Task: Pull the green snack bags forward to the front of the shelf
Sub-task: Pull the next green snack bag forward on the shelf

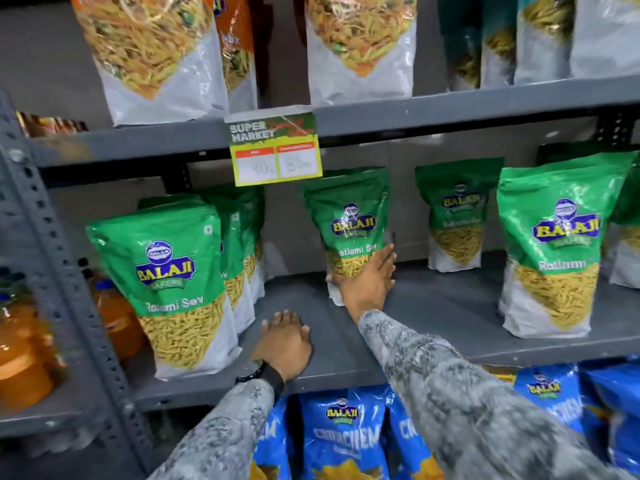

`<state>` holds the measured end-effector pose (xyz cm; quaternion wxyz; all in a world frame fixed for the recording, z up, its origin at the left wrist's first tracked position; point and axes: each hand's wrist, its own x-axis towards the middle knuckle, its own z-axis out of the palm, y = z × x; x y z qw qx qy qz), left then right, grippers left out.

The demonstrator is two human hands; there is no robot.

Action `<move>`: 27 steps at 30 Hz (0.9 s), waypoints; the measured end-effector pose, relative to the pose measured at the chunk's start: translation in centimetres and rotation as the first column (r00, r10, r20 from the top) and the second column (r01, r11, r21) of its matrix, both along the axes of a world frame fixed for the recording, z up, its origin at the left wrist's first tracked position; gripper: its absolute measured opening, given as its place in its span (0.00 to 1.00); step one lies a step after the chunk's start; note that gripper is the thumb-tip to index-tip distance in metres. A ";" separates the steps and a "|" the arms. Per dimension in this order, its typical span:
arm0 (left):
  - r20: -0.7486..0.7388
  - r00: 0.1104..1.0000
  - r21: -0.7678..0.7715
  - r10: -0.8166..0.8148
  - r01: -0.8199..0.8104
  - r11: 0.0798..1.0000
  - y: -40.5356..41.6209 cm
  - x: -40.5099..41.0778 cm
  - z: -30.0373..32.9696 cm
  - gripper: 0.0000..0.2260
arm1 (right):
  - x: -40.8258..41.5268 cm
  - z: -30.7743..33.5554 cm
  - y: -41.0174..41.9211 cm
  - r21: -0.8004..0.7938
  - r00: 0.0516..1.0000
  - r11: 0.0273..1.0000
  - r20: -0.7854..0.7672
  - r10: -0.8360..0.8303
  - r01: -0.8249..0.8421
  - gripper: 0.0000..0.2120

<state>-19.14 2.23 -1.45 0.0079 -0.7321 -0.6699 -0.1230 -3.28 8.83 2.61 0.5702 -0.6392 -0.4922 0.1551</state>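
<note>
Green snack bags stand on the grey middle shelf (433,306). One green bag (173,271) is at the front left with two more behind it. A middle green bag (349,220) stands set back; my right hand (370,282) is wrapped around its lower part, thumb on its left edge and fingers on its right side. Another green bag (457,216) stands far back, and one more (550,244) is near the front right. My left hand (284,344) rests palm down on the bare shelf, fingers apart, holding nothing.
A yellow price tag (275,148) hangs from the upper shelf edge above the middle bag. Blue snack bags (346,434) fill the shelf below. Orange and white bags stand on the top shelf. Orange bottles (20,348) sit left of the perforated upright post (59,244).
</note>
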 end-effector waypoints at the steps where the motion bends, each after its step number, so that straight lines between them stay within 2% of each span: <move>1: 0.000 1.000 0.005 0.003 -0.003 1.000 0.0 0.0 -0.1 0.22 | -0.1 -0.2 0.1 0.006 1.000 1.000 -0.009 -0.004 0.004 0.72; 11: 0.022 1.000 -0.013 0.000 0.000 1.000 -0.6 0.2 0.3 0.22 | 0.0 -1.2 -3.0 0.074 0.997 0.994 0.008 -0.079 0.078 0.66; 27: 0.046 0.999 -0.050 0.019 -0.017 0.999 -0.6 0.1 0.6 0.21 | 2.2 -2.2 -15.9 0.119 1.000 0.993 0.008 -0.006 0.005 0.65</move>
